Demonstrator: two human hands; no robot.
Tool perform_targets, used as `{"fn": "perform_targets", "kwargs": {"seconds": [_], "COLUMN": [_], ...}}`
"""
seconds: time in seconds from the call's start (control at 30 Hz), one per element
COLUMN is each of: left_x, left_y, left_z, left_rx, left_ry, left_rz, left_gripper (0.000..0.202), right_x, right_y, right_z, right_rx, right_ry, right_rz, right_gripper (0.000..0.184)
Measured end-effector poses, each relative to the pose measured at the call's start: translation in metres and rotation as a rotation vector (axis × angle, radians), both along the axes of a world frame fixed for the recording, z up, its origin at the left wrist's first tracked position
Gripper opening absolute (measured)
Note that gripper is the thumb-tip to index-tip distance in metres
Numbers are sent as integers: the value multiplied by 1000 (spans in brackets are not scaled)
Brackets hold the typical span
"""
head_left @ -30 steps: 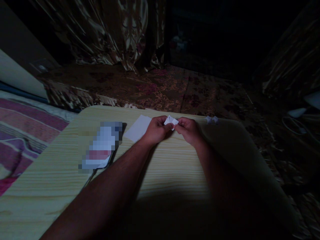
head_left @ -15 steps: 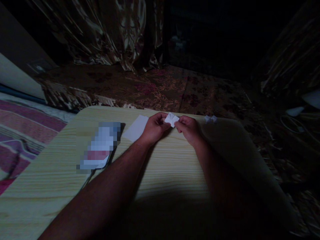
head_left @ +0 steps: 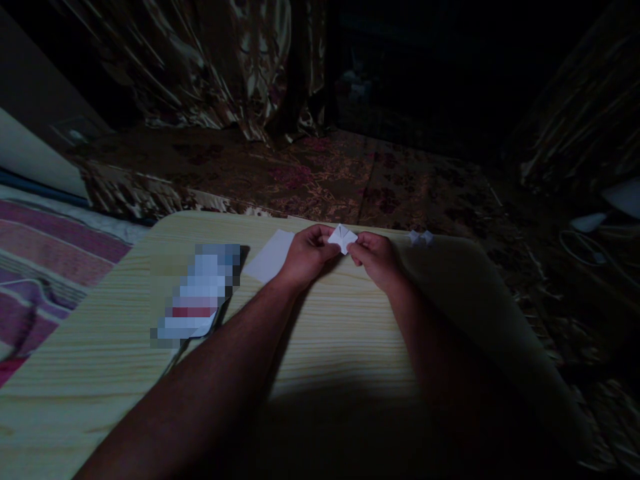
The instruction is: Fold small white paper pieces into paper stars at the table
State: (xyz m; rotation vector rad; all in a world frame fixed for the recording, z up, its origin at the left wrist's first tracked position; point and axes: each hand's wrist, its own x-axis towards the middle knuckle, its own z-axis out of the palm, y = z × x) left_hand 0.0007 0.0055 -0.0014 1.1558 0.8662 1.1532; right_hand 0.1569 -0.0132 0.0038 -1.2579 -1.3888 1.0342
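A small white folded paper (head_left: 343, 237), diamond-shaped with crease lines meeting near its middle, is held between my two hands above the far part of the wooden table (head_left: 345, 333). My left hand (head_left: 310, 252) pinches its left corner between thumb and fingers. At the lower right corner, my right hand (head_left: 373, 255) grips it the same way. Beside my left hand lies a flat white sheet of paper (head_left: 270, 257), partly behind that hand. Two small white folded paper pieces (head_left: 421, 238) sit at the table's far edge, to the right of my right hand.
A phone-like device (head_left: 203, 293), its surface pixelated, lies on the left of the table with a cable running from it. Striped bedding (head_left: 40, 247) is at the left. Beyond the table is a patterned cloth-covered surface (head_left: 300, 173) below curtains (head_left: 260, 67). The right side is dark.
Almost nothing differs. Both hands keep hold of the folded paper in the same place, and the view has shifted very slightly.
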Motion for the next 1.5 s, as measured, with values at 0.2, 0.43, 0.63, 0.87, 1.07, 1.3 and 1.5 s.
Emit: {"fn": "perform_targets", "kwargs": {"seconds": [0.2, 0.43, 0.63, 0.87, 1.07, 1.3, 1.5], "left_x": [1, -1, -1, 0, 0, 2, 3], "left_y": [0, 2, 1, 1, 2, 0, -1], "left_z": [-1, -3, -2, -3, -3, -1, 1], "left_rx": [8, 70, 63, 59, 55, 32, 44], "left_ry": [-1, 35, 15, -13, -7, -8, -32], "left_rz": [7, -31, -40, -21, 6, 10, 23], "left_gripper": [29, 29, 27, 27, 26, 29, 34], "right_x": [0, -1, -1, -1, -1, -2, 0], "right_y": [0, 1, 2, 0, 2, 2, 2], "right_z": [-1, 0, -3, -2, -8, -7, -7], "right_rx": [7, -15, -1, -11, 9, 21, 22], "right_ry": [19, 14, 1, 25, 64, 24, 11], "right_rz": [0, -15, -6, 9, 22, 30, 12], "right_gripper": [18, 18, 18, 19, 15, 11, 11]}}
